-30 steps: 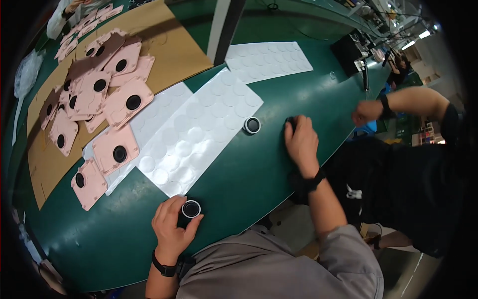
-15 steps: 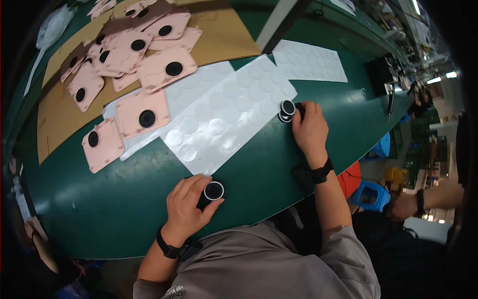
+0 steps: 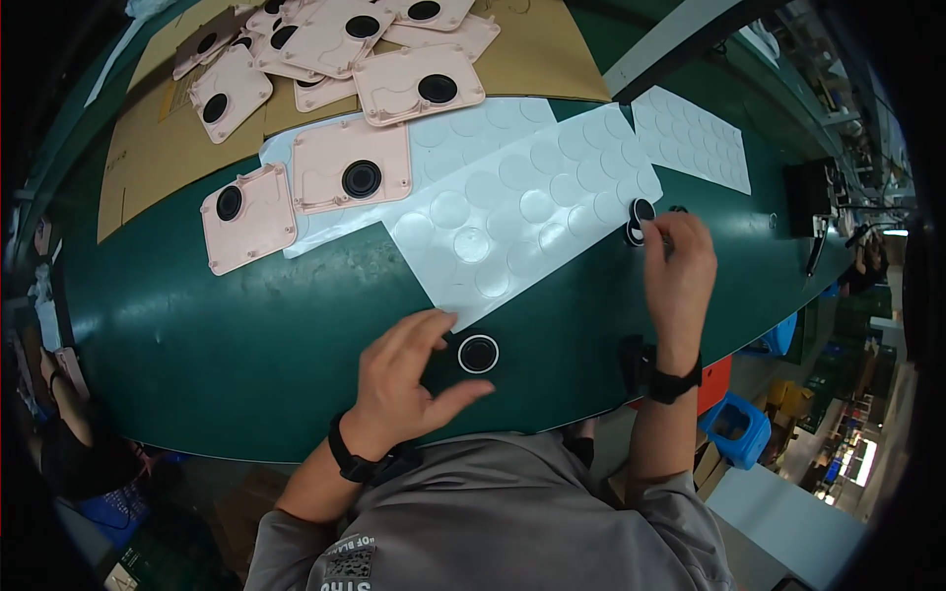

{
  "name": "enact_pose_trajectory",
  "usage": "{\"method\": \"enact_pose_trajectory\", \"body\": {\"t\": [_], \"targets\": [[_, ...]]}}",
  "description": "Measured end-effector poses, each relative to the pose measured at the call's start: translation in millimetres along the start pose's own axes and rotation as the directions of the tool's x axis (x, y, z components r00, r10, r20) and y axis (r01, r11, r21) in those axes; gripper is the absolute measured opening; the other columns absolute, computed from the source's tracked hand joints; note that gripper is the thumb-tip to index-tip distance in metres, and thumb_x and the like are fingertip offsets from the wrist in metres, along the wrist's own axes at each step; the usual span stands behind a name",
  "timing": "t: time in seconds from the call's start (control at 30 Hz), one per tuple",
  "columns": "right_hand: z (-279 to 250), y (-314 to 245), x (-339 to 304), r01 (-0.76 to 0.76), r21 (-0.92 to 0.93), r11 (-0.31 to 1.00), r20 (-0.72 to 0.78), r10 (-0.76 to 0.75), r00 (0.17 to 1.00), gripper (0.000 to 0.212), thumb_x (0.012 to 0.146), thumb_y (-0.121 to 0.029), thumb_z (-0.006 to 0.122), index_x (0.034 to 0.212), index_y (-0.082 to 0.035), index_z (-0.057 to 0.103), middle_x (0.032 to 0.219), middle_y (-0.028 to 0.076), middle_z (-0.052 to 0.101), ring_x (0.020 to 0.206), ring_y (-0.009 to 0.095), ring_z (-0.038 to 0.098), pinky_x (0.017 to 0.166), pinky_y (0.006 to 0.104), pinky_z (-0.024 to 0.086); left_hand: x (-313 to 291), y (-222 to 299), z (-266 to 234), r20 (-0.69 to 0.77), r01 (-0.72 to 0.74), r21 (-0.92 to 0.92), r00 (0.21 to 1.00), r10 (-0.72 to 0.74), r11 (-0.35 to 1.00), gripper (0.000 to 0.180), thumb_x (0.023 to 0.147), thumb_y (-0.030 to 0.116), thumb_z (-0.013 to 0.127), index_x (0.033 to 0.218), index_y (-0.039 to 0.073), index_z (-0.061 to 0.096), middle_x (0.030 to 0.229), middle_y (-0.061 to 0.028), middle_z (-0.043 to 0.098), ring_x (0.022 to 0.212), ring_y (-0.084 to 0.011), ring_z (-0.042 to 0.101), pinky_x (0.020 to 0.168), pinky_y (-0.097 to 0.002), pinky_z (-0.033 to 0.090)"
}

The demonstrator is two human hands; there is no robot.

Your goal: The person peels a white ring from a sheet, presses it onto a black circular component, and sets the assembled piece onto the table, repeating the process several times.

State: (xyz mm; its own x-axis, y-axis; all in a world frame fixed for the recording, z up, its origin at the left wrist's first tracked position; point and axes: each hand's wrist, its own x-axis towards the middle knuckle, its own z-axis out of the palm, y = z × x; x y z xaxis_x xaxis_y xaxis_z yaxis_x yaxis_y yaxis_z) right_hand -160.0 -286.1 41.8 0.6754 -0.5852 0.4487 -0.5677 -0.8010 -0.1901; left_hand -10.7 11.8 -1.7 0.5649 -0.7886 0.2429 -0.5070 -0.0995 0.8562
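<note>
A black round part with a white ring [image 3: 479, 354] sits on the green table near its front edge. Beside it my left hand [image 3: 404, 379] is open, thumb and fingers apart, not touching it. Further right, my right hand [image 3: 682, 266] has its fingertips pinched together next to a small stack of black round parts with white rims [image 3: 642, 213]. Whatever may be between those fingertips is too small to make out. Another small dark part [image 3: 678, 209] shows just behind the right fingers. A white sheet with round die-cut stickers [image 3: 532, 207] lies between and beyond my hands.
Pink plastic covers with black round inserts [image 3: 352, 163] lie at the left and in a pile on cardboard [image 3: 158, 182]. Another sticker sheet [image 3: 695, 138] lies beyond a metal post [image 3: 680, 44]. A black box [image 3: 810, 197] stands far right; a blue stool [image 3: 737, 430] is beside the table.
My left hand has let go of the black round part and opened. The right hand has drawn its fingers into a pinch by the stack. The whole view has shifted.
</note>
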Motion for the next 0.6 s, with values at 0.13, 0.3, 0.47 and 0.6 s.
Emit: {"method": "enact_pose_trajectory", "body": {"t": [0.13, 0.3, 0.47, 0.6], "targets": [[5.5, -38.1, 1.8, -0.375, 0.358, 0.855, 0.381, 0.233, 0.895, 0.012, 0.098, -0.008, 0.074, 0.103, 0.003, 0.072, 0.101, 0.015, 0.07, 0.087, 0.028, 0.072, 0.076, 0.0355, 0.056, 1.9, -10.1, -8.7, -0.081, 0.066, 0.076, 0.995, -0.059, 0.995, 0.048, 0.084, 0.016, 0.089, 0.125, 0.002, 0.067, 0.123, -0.0162, 0.072, 0.095, -0.0339, 0.071, 0.081, -0.0437, 0.06], [26.0, -98.1, 6.5, -0.221, 0.636, 0.739, 0.456, -0.13, 0.881, 0.016, 0.092, -0.006, 0.079, 0.107, 0.0, 0.075, 0.101, 0.011, 0.07, 0.082, 0.026, 0.073, 0.071, 0.0342, 0.057, 12.9, -12.2, -8.6, -0.056, -0.062, 0.286, 0.995, 0.081, 0.956, 0.044, 0.085, 0.008, 0.085, 0.124, 0.002, 0.067, 0.124, -0.0141, 0.07, 0.101, -0.0343, 0.069, 0.084, -0.0434, 0.058], [53.7, -124.1, 9.8, 0.163, 0.587, 0.793, 0.318, -0.41, 0.855, 0.022, 0.089, -0.007, 0.081, 0.11, -0.002, 0.076, 0.103, 0.012, 0.071, 0.082, 0.029, 0.073, 0.071, 0.0365, 0.058, 16.6, -10.1, 2.4, -0.067, -0.032, 0.357, 0.996, 0.06, 0.933, 0.047, 0.082, 0.01, 0.087, 0.124, 0.004, 0.067, 0.126, -0.0118, 0.069, 0.111, -0.0347, 0.066, 0.091, -0.0441, 0.053], [61.7, -135.9, 15.4, 0.07, 0.536, 0.841, 0.425, -0.34, 0.839, 0.02, 0.087, -0.007, 0.082, 0.106, -0.002, 0.077, 0.1, 0.013, 0.071, 0.08, 0.031, 0.073, 0.071, 0.0384, 0.058, 26.7, -20.3, 3.7, -0.144, 0.013, 0.386, 0.988, 0.047, 0.923, 0.06, 0.079, 0.008, 0.089, 0.133, 0.004, 0.063, 0.135, -0.015, 0.067, 0.118, -0.0379, 0.063, 0.097, -0.0472, 0.05]]}}
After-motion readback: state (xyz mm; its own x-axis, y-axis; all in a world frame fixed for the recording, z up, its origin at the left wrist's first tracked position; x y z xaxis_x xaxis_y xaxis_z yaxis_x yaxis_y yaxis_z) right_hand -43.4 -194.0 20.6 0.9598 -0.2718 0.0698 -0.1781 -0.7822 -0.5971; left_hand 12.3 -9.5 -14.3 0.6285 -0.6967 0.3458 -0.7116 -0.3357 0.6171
